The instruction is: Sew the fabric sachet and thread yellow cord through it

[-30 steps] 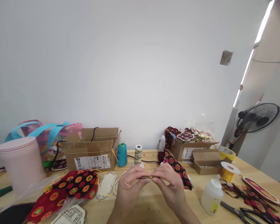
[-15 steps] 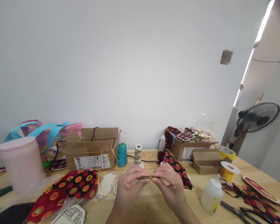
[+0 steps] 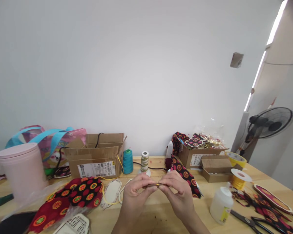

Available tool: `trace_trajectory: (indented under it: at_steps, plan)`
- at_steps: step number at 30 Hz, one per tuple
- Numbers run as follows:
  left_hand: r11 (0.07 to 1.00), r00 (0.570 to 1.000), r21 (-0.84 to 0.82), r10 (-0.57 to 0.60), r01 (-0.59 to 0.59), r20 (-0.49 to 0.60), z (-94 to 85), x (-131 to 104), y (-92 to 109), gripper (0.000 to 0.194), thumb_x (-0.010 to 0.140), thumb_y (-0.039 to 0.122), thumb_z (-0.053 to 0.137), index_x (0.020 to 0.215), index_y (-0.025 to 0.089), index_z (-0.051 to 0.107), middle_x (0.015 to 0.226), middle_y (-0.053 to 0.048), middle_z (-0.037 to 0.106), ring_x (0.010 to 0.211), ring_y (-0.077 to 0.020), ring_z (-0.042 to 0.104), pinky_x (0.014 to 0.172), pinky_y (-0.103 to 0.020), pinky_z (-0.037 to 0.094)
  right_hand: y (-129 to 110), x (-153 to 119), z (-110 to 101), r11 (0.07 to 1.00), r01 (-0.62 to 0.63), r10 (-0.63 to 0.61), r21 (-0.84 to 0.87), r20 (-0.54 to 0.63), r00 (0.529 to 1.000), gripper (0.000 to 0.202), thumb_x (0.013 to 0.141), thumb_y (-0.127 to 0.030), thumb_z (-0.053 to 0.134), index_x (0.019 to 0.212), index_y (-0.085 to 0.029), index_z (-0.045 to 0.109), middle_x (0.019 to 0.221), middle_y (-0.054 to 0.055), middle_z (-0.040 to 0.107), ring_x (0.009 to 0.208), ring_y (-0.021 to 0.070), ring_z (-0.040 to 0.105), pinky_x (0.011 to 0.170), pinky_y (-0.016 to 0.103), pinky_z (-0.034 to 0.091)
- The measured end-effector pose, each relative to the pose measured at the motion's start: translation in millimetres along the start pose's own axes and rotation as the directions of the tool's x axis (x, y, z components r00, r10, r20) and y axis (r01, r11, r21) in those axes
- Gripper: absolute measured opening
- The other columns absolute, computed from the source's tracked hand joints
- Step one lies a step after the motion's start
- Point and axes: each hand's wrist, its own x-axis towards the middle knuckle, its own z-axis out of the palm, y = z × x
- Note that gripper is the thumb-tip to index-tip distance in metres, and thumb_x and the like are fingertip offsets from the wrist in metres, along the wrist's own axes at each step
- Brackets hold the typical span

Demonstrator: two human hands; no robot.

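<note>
A thin, flat piece [image 3: 157, 185], dark with a spot of yellow, is seen edge-on between my hands above the wooden table. My left hand [image 3: 138, 193] pinches its left end between thumb and fingers. Its right end is pinched the same way by my right hand [image 3: 177, 193]. The fingers cover much of the piece, so its full shape is hidden. Behind my hands stands a spool of pale, greenish thread [image 3: 145, 161], with a teal thread cone [image 3: 128, 162] to its left.
Patterned red and black fabric [image 3: 84, 193] and a cardboard box [image 3: 95, 162] lie left. To the right are a white bottle [image 3: 221, 204], scissors [image 3: 246, 221], a yellow ribbon spool [image 3: 239, 180] and a filled box [image 3: 197, 154]. A pink canister [image 3: 23, 172] stands far left.
</note>
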Motion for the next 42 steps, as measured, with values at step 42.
trace_trajectory:
  at_steps: [42]
  plan:
    - [0.999, 0.998, 0.002, 0.050, -0.050, -0.036, 0.9, 1.9, 4.0, 0.011, 0.064, 0.014, 0.067, 0.066, 0.024, 0.068, 0.064, 0.002, 0.063, 0.066, -0.0135, 0.058, 0.063, -0.022, 0.046, -2.4, 0.3, -0.3, 0.999, -0.008, 0.007, -0.038, -0.006, 1.000, 0.008, 0.074, -0.018, 0.059, 0.071, -0.021, 0.066, 0.062, 0.002, 0.065, 0.060, 0.0175, 0.055, 0.059, 0.031, 0.043]
